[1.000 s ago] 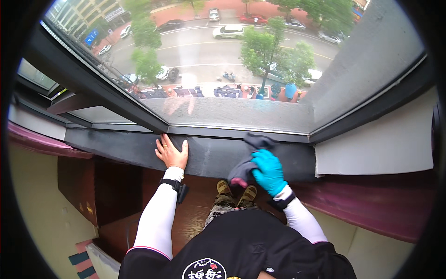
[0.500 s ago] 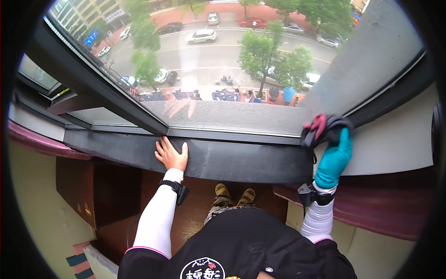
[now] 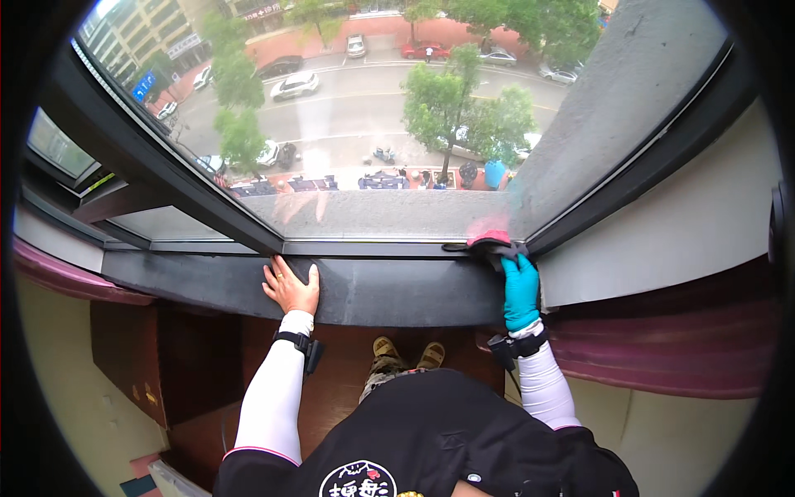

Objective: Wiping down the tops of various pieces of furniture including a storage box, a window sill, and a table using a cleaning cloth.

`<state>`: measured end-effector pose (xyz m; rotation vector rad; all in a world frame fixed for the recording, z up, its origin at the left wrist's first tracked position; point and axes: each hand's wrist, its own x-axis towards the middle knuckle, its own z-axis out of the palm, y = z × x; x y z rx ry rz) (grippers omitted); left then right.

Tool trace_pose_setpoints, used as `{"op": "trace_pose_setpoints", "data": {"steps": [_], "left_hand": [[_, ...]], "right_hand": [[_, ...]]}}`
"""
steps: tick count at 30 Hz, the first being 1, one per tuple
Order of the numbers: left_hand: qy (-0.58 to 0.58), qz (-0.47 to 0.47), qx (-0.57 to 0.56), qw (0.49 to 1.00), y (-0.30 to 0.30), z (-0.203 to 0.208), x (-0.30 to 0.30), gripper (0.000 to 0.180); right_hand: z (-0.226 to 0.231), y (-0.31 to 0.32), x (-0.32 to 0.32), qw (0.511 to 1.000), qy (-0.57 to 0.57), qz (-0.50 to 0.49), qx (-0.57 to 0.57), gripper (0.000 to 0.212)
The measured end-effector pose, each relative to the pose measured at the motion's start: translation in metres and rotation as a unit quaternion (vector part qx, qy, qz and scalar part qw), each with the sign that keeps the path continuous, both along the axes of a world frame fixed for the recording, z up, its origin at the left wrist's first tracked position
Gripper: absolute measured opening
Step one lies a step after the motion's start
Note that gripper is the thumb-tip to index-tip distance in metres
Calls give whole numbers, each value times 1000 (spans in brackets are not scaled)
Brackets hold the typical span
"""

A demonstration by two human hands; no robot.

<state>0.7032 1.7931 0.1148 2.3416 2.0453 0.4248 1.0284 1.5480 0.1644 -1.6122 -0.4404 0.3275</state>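
My left hand (image 3: 291, 287) is bare, with a ring on one finger. It rests with fingers spread on the dark window sill (image 3: 389, 291), fingertips close to the lower window frame (image 3: 356, 248). A teal glove covers my right hand (image 3: 521, 291), whose fingers are closed on a dark grey and pink cloth (image 3: 494, 240). That cloth presses against the frame and the glass at the lower right corner of the window. The pink part faces the pane, where a faint reflection of it shows.
Mauve curtains (image 3: 662, 348) hang at the right, and another curtain edge (image 3: 70, 272) lies at the left. A brown cabinet (image 3: 124, 356) stands below the sill on the left. Beyond the window glass (image 3: 348, 149) lies a street with trees and cars. My feet (image 3: 431, 354) are on a brown surface.
My right hand has moved left with the cloth, from the right side of the corner onto the lower frame. The view has shifted slightly. My left hand stays on the sill.
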Motion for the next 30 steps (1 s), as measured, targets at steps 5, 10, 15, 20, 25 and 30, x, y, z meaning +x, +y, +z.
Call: {"op": "trace_pose_setpoints", "data": {"steps": [5,10,15,20,25,30], "left_hand": [[0,-3,-21,1000,0,3,2,90],[4,-3,-6,1000,2,-4,-6,90],[5,-1,-12,1000,1,-2,2,90],[7,6,-8,1000,3,-6,-2,89],[10,3,7,1000,7,-7,-2,89],[-6,-10,26,1000,9,-8,-9,89]], "right_hand": [[124,9,21,977,-5,-35,209,24],[229,24,0,888,-327,-209,246,30],[120,50,31,880,-462,-78,73,41],[45,22,-8,791,-560,59,-240,16],[-24,-26,13,822,-481,21,-305,20],[-18,-36,-19,821,-488,90,-280,22]]}}
